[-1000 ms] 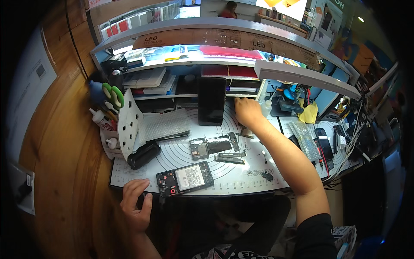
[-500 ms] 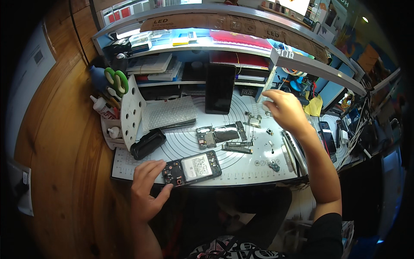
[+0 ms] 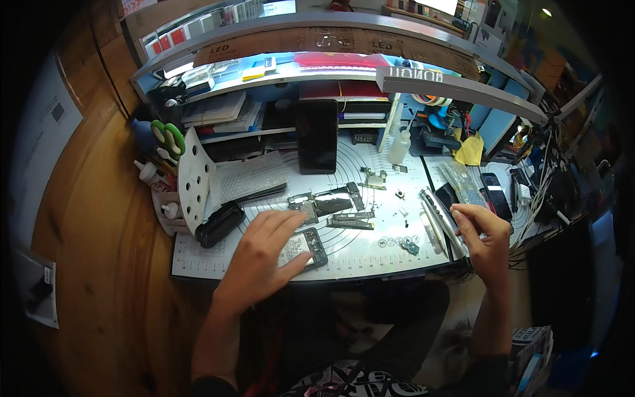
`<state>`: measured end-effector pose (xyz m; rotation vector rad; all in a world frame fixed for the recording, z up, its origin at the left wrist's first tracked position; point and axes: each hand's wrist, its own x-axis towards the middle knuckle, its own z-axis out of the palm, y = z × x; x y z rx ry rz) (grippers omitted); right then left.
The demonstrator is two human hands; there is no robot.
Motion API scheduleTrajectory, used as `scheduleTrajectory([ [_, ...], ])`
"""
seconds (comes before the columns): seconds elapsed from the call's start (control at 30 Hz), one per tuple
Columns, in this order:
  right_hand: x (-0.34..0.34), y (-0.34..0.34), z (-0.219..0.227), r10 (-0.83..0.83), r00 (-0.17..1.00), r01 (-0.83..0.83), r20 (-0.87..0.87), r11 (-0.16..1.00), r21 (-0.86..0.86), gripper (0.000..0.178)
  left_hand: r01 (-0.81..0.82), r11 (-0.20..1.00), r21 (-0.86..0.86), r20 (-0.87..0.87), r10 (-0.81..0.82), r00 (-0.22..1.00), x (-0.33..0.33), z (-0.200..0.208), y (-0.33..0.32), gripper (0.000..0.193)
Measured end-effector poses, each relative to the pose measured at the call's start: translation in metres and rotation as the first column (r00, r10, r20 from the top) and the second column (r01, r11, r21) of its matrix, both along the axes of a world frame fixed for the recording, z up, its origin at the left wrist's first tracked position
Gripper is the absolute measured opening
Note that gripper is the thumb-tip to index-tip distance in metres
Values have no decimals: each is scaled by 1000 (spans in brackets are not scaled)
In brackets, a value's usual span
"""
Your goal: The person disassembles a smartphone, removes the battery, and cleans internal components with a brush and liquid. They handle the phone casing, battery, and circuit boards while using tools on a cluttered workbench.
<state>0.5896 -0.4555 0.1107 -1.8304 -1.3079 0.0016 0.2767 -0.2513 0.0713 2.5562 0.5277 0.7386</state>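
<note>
My left hand (image 3: 261, 255) hovers over an opened phone body (image 3: 317, 248), thumb and fingers apart with nothing between them. It hides much of that body; part of the pale battery (image 3: 296, 247) shows. My right hand (image 3: 486, 238) is at the right, thumb and fingertips pinched together beside silver pen-like tools (image 3: 442, 218); whatever is in the pinch is too small to make out. Behind the left fingers lie phone parts with a black sheet (image 3: 333, 200) and dark strips (image 3: 350, 220). Small boards (image 3: 375, 177) and a tiny dark board (image 3: 411, 247) rest farther right.
A dark-screened phone (image 3: 317, 137) stands upright at the back. Bubble wrap (image 3: 251, 177), a black case (image 3: 220, 225) and a white perforated holder (image 3: 196, 175) with green-handled scissors (image 3: 168, 137) are on the left. A clear bottle (image 3: 399, 147), another phone (image 3: 495, 195) and cables (image 3: 544, 172) stand or lie right.
My left hand has moved right, from the phone body's left end to over it. My right hand has come down and right from the back of the mat, beside the silver tools. The view has shifted.
</note>
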Motion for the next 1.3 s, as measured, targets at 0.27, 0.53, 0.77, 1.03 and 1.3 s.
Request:
scheduleTrajectory([
  [0.27,14,87,-43,217,914,-218,342,975,-36,13,-189,979,78,73,183,980,215,-46,51,50],
  [0.53,52,150,-77,360,787,-247,500,928,-279,22,-476,865,-158,-29,478,878,272,-58,105,64],
  [0.77,65,155,-86,414,795,-313,443,906,-284,25,-336,928,-162,-130,318,939,271,-62,135,51],
  [1.03,71,147,-76,387,856,-307,343,914,-267,32,-346,932,-104,3,348,937,259,-63,105,60],
  [1.3,78,153,-80,304,937,-288,172,951,-111,38,-184,969,-164,33,192,981,225,-47,74,72],
])
